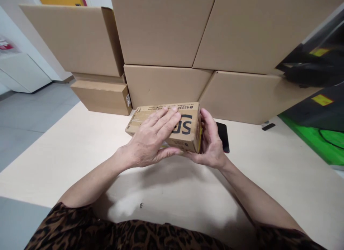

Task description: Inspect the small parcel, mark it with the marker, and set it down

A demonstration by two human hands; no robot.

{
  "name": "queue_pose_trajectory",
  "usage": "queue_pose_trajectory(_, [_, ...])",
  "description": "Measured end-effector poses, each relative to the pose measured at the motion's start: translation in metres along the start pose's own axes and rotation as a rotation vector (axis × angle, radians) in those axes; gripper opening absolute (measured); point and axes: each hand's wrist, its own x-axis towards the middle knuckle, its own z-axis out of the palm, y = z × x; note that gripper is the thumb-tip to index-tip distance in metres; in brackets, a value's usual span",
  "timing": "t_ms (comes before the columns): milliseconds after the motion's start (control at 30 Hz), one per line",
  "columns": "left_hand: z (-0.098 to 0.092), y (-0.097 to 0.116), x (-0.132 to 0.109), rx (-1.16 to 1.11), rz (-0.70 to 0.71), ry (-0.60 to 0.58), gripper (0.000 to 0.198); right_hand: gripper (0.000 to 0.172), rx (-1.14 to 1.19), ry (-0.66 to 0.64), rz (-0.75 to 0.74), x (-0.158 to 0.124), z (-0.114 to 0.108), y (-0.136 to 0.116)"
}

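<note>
A small brown cardboard parcel [188, 115] with black letters and a printed number strip is held just above the pale table [67, 146]. My left hand [150, 139] lies flat across its top, thumb under the near edge. My right hand [211, 142] cups the parcel's right end, fingers wrapped around it. A yellow edge shows at that end of the parcel. A black flat phone-like object [223, 135] lies on the table just behind my right hand.
Large cardboard boxes [166, 31] are stacked against the table's far side, with smaller boxes [102, 96] at the left. A dark machine with yellow labels and a green mat [317, 139] stands at the right. A small black item [268, 126] lies near it.
</note>
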Motion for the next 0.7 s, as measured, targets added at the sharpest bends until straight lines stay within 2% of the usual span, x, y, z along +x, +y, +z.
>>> queue_pose_trajectory(67, [-0.001, 0.009, 0.002, -0.027, 0.024, 0.008, 0.099, 0.147, -0.055, -0.006, -0.028, -0.001, 0.001, -0.002])
queue_pose_trajectory(167, [-0.001, 0.02, 0.004, -0.016, 0.077, 0.03, 0.093, 0.145, -0.097, -0.009, -0.098, 0.0, 0.001, -0.006])
queue_pose_trajectory(300, [0.001, 0.023, 0.005, 0.009, 0.141, 0.087, 0.089, 0.144, -0.086, 0.003, -0.117, 0.001, 0.0, -0.009])
queue_pose_trajectory(433, [-0.002, 0.014, 0.006, -0.036, 0.156, 0.081, 0.087, 0.135, 0.024, 0.024, -0.061, 0.004, -0.004, -0.01])
queue_pose_trajectory(700, [-0.016, -0.027, -0.003, -0.016, -0.016, 0.001, 0.081, 0.124, 0.155, 0.079, 0.023, 0.018, -0.028, -0.011])
